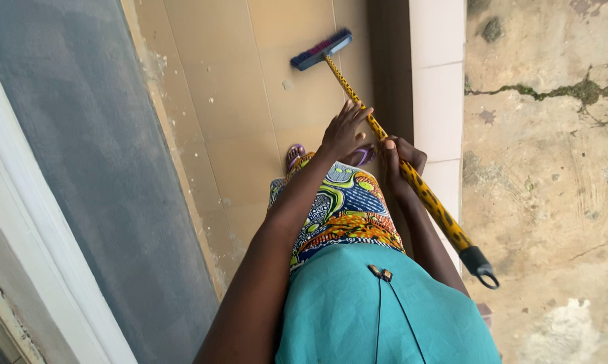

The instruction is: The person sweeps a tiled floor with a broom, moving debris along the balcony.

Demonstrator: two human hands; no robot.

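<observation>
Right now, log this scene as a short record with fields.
Setting: tan tiled floor beside a grey wall
Tool: broom, yellow spotted handle, blue head resting on the tiles
Left hand: fingers spread, against the handle
Right hand: wrapped around the handle, lower down
Clothing: teal top, patterned skirt
Outside: cracked concrete ground

Soft, even daylight; no glare seen. Tiled floor (250,81) evenly lit, faint shadow cast along low white wall (437,101). Grey wall (81,168) left in duller tone. Focus held sharp throughout; straight lines bowed toward frame edges.
</observation>
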